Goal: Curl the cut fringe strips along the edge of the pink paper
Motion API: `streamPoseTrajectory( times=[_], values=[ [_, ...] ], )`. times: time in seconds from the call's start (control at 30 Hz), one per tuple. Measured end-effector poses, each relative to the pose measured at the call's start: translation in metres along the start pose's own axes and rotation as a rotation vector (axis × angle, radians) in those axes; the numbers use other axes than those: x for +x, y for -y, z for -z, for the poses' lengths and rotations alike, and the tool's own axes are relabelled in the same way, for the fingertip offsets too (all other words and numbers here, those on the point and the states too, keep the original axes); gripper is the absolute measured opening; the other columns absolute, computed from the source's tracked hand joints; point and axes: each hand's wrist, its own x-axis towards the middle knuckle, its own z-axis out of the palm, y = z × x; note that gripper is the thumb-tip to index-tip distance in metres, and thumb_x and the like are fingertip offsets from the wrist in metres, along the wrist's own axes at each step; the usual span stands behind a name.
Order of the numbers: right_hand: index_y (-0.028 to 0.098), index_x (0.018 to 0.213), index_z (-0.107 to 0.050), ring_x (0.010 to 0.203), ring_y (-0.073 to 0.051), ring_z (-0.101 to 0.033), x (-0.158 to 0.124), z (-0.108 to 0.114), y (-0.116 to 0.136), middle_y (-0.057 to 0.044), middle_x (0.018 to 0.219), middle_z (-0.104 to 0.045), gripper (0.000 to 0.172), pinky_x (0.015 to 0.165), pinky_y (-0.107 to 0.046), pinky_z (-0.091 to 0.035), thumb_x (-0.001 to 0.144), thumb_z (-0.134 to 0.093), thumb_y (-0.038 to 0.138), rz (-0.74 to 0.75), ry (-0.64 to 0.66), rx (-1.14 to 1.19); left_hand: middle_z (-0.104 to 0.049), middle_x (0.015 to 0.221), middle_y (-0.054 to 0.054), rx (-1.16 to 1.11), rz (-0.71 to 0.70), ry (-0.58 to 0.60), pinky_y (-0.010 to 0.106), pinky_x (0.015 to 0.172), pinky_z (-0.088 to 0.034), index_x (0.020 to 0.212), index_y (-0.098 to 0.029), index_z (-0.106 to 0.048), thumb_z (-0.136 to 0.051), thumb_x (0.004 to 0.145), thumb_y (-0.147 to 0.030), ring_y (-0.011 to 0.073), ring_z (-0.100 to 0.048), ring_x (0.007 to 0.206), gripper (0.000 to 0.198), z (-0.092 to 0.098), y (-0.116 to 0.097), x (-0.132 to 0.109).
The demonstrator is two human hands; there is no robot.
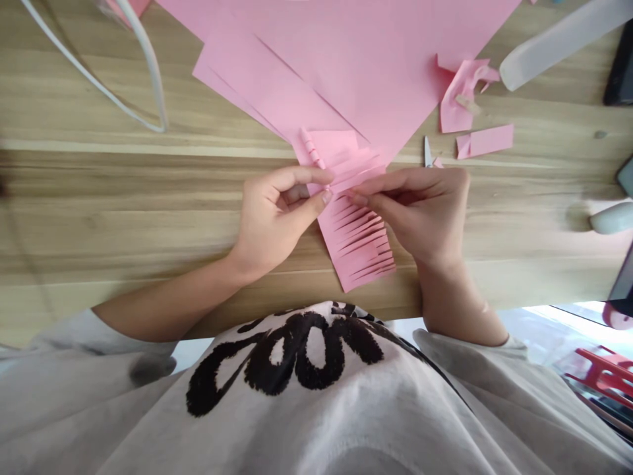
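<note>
Our left fingers [324, 195] and right fingers [368, 189] pinch shut on the slit strip [361, 251] | strip: on the table [99, 211], below the sheet [346, 59] | done: slits cut along it, curled end [311, 148] rolled | left: most fringe lies flat | nearby: scissors [428, 153], scraps [465, 99]

Across the chest of the pale grey T-shirt [316, 422] runs large black brush-style lettering [287, 356], upside down in this view from the wearer's head. The rounded letters look like "COO", though a fold in the cloth bends them and the last letter can't be made out for certain. Smaller black marks above the lettering [349, 309] are too blurred and foreshortened to read.
</note>
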Motion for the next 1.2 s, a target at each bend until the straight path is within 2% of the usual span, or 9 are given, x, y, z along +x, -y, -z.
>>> streamPoseTrajectory(
  times=[0.27, 0.37, 0.63, 0.9, 1.1, 1.2],
  values=[
    [0.023, 0.077, -0.082, 0.072, -0.017, -0.077, -0.0005, 0.0009, 0.0009, 0.003, 0.076, -0.081, 0.020, 0.069, -0.032, -0.066, 0.071, -0.082, 0.003, -0.019, 0.023, 0.035, -0.081, 0.092, -0.001, -0.003, 0.004, 0.009, 0.021, 0.076, -0.066, 0.093, -0.020, -0.081, -0.079, 0.076, -0.001, 0.0138, -0.077, 0.085, 0.026, -0.0005, -0.0016, -0.0009],
    [0.023, 0.073, -0.081, 0.069, -0.016, -0.075, -0.0008, 0.0012, 0.0021, 0.004, 0.073, -0.080, 0.020, 0.066, -0.031, -0.065, 0.070, -0.083, 0.003, -0.021, 0.025, 0.036, -0.080, 0.090, -0.001, -0.003, 0.002, 0.011, 0.020, 0.072, -0.065, 0.093, -0.020, -0.081, -0.079, 0.076, -0.002, 0.0128, -0.076, 0.082, 0.026, -0.0002, -0.0027, -0.0010],
    [0.023, 0.072, -0.080, 0.068, -0.012, -0.073, 0.0004, 0.0014, 0.0019, 0.005, 0.072, -0.079, 0.025, 0.064, -0.025, -0.061, 0.067, -0.080, -0.002, -0.013, 0.052, 0.068, -0.065, 0.064, -0.004, 0.042, -0.025, 0.027, 0.020, 0.055, -0.057, 0.094, -0.022, -0.081, -0.083, 0.079, -0.013, 0.0089, -0.064, 0.059, 0.018, 0.0010, 0.0001, -0.0006],
    [0.023, 0.080, -0.082, 0.073, -0.015, -0.076, 0.0002, 0.0010, 0.0015, 0.004, 0.078, -0.081, 0.018, 0.069, -0.030, -0.066, 0.073, -0.082, 0.006, -0.038, 0.002, 0.004, -0.074, 0.076, -0.002, 0.004, -0.001, 0.025, 0.020, 0.062, -0.060, 0.093, -0.020, -0.081, -0.081, 0.079, -0.010, 0.0101, -0.070, 0.069, 0.017, -0.0003, -0.0019, -0.0003],
    [0.024, 0.076, -0.081, 0.074, -0.014, -0.075, 0.0000, 0.0014, 0.0014, 0.004, 0.077, -0.080, 0.020, 0.071, -0.030, -0.065, 0.072, -0.080, 0.004, -0.034, 0.024, 0.042, -0.066, 0.065, -0.003, 0.045, 0.026, 0.032, 0.024, 0.056, -0.055, 0.094, -0.023, -0.081, -0.084, 0.081, -0.022, 0.0096, -0.061, 0.058, 0.013, 0.0011, -0.0022, -0.0013],
    [0.024, 0.074, -0.080, 0.073, -0.015, -0.074, 0.0001, 0.0013, 0.0018, 0.004, 0.077, -0.080, 0.020, 0.069, -0.030, -0.065, 0.069, -0.083, 0.005, -0.045, 0.029, 0.065, -0.069, 0.071, -0.001, 0.052, 0.042, 0.031, 0.027, 0.058, -0.056, 0.093, -0.023, -0.080, -0.084, 0.081, -0.026, 0.0121, -0.063, 0.061, 0.013, 0.0012, -0.0017, -0.0018]
  ],
)
